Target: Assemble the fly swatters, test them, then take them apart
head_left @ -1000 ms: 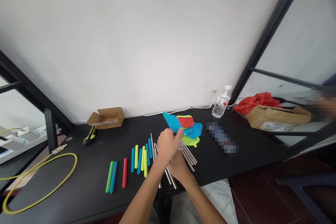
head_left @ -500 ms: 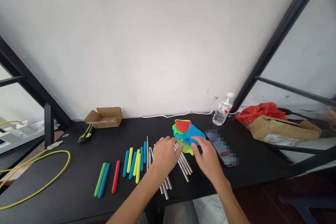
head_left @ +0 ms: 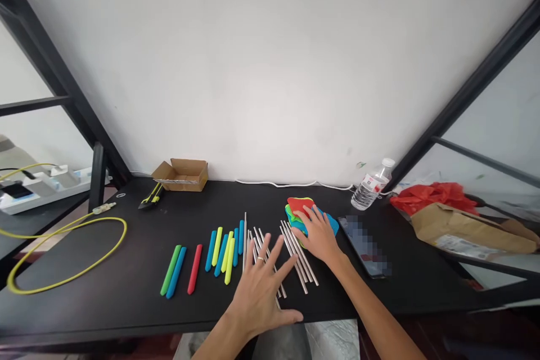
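My left hand (head_left: 258, 292) is spread palm down over a group of thin metal rods (head_left: 245, 233), partly hiding them; whether it touches them I cannot tell. Fingers apart, my right hand (head_left: 319, 236) lies over a small pile of coloured mesh pieces (head_left: 298, 204) in red, green and blue. A second group of metal rods (head_left: 311, 275) lies between the two hands. Left of them are several blue and yellow tubes (head_left: 217, 246), then a red tube (head_left: 194, 269), a blue tube (head_left: 176, 273) and a green tube (head_left: 170, 270).
A phone (head_left: 365, 247) lies right of my right hand. Behind it stands a water bottle (head_left: 372, 184). An open cardboard box (head_left: 183, 175) and a black-yellow tool (head_left: 151, 197) are at the back left. A yellow cable (head_left: 67, 281) loops at left; a brown package (head_left: 468, 230) lies at right.
My left hand has drawn back towards me and spread its fingers over the rods. My right hand has moved onto the mesh pieces. The camera view has shifted slightly.
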